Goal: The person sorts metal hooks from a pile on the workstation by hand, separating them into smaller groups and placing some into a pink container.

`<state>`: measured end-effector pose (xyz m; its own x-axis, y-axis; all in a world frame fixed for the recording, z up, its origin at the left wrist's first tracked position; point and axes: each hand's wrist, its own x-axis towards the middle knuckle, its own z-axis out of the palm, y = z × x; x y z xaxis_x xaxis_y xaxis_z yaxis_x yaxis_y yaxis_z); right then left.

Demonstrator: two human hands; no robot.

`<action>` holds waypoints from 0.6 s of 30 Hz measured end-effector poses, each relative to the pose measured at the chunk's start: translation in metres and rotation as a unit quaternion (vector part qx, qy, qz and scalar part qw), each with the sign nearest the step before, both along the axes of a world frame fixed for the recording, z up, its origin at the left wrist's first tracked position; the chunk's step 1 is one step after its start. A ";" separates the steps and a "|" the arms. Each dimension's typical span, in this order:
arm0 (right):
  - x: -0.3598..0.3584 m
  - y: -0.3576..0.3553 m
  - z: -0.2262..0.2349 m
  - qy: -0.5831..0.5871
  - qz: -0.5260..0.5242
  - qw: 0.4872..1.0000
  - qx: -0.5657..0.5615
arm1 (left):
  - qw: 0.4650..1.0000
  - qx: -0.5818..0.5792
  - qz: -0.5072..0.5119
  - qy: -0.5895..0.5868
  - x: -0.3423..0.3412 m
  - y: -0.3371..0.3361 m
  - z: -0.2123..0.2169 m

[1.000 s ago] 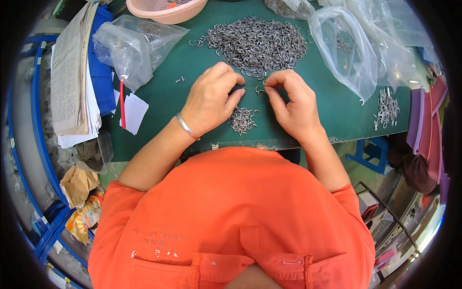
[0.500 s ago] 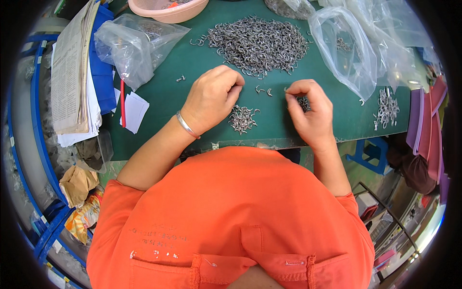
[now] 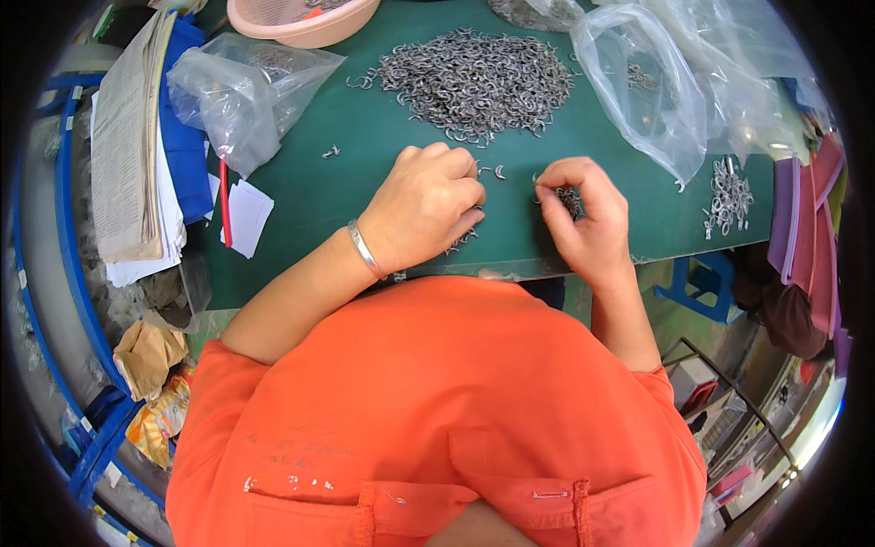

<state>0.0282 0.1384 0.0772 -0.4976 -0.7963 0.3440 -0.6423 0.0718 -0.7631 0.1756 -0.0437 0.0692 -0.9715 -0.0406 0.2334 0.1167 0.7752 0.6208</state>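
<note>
On the green table, my left hand (image 3: 424, 205) reaches over a small pile of curved metal hooks (image 3: 463, 241), covering most of it. Its fingers are curled together, and whatever is between them is hidden. My right hand (image 3: 591, 210) pinches thumb and forefinger at the tip of a tiny curved metal piece (image 3: 535, 179). Behind those fingers lies another small pile of metal pieces (image 3: 571, 200), partly hidden. A loose hook (image 3: 499, 171) rests between the hands. Farther back spreads a large heap of grey curved hooks (image 3: 474, 87).
A pink plastic basket (image 3: 305, 27) stands at the far left, near a clear bag (image 3: 228, 109), a red pen (image 3: 225, 205) and white paper slips (image 3: 248, 217). Clear bags (image 3: 638, 82) lie far right, above silvery metal links (image 3: 728, 201). A blue stool (image 3: 697, 287) is below the table.
My left hand has come down toward me onto the small pile, its fingers now covering it. My right hand keeps its pinch in nearly the same place. The view has shifted slightly.
</note>
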 end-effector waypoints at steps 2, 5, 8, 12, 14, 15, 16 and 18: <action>-0.012 0.005 0.001 0.001 -0.033 0.999 -0.009 | 1.000 -0.005 0.003 0.000 0.000 0.002 -0.004; -0.027 0.018 0.003 -0.044 -0.084 0.995 -0.015 | 1.000 0.001 0.014 -0.004 0.000 0.004 -0.004; -0.030 0.030 0.005 -0.059 -0.100 0.993 -0.001 | 0.998 0.054 0.025 0.021 -0.003 0.006 -0.003; -0.023 0.038 0.002 -0.045 -0.080 0.996 0.022 | 0.991 0.122 0.022 0.054 -0.011 0.010 -0.003; -0.015 0.037 0.001 -0.054 -0.066 0.996 0.029 | 0.990 0.126 0.022 0.067 -0.014 0.013 -0.002; -0.013 0.037 0.001 -0.048 -0.057 0.997 0.032 | 0.989 0.125 0.022 0.074 -0.017 0.015 -0.003; -0.012 0.037 0.000 -0.042 -0.048 0.997 0.036 | 0.989 0.124 0.023 0.082 -0.019 0.018 -0.003; -0.010 0.038 0.000 -0.049 -0.047 0.997 0.039 | 0.990 0.117 0.014 0.083 -0.022 0.022 -0.003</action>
